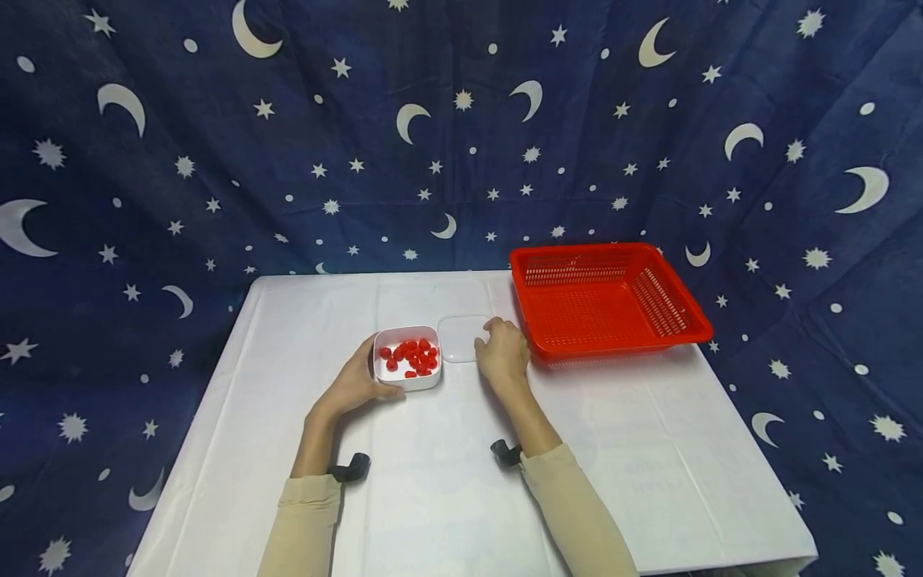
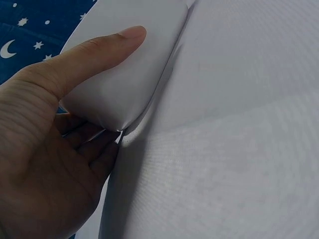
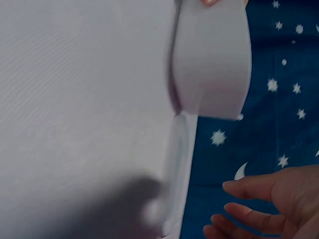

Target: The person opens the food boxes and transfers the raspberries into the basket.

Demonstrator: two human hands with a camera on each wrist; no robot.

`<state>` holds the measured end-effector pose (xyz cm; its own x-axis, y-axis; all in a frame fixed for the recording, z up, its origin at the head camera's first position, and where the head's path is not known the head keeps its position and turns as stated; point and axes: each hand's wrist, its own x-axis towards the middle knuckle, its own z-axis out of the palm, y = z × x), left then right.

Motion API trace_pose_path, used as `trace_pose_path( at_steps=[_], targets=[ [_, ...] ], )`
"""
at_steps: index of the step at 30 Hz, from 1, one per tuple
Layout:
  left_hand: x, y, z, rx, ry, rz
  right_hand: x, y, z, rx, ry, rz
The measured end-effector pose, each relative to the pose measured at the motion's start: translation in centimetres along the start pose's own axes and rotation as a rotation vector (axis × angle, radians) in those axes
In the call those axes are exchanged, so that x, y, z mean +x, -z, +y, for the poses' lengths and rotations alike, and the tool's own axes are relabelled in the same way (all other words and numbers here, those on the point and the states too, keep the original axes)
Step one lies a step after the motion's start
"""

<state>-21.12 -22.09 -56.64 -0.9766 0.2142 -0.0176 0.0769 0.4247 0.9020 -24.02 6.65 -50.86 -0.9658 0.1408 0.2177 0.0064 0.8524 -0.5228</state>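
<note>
A small white box (image 1: 424,385) with rounded corners stands on the table, several small red pieces (image 1: 412,348) lying inside it. My left hand (image 1: 357,383) grips the box from its left; in the left wrist view the thumb lies along the near wall and the fingers reach around the far side. Just right of the box, a clear, flat lid (image 1: 458,340) lies on the cloth. Over the lid's right edge hovers my right hand (image 1: 505,357), its fingers loosely bent and thumb apart. The right wrist view shows nothing between those fingers (image 3: 246,189).
A red plastic basket (image 1: 591,308) with perforated sides sits at the table's back right, close to my right hand. White cloth covers the table (image 1: 649,473). Behind it hangs a dark blue curtain (image 1: 461,144) with moons and stars.
</note>
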Motion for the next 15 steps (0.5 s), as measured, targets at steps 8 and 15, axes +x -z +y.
trace_pose_path(
  at_steps=[8, 15],
  targets=[
    [-0.2, 0.1, 0.2, 0.021, 0.016, 0.008, -0.2, 0.5, -2.8, 0.082, 0.189, 0.031],
    [0.0, 0.1, 0.1, -0.013, -0.02, 0.001, -0.4, 0.0, -4.5, 0.059, 0.312, -0.007]
  ],
)
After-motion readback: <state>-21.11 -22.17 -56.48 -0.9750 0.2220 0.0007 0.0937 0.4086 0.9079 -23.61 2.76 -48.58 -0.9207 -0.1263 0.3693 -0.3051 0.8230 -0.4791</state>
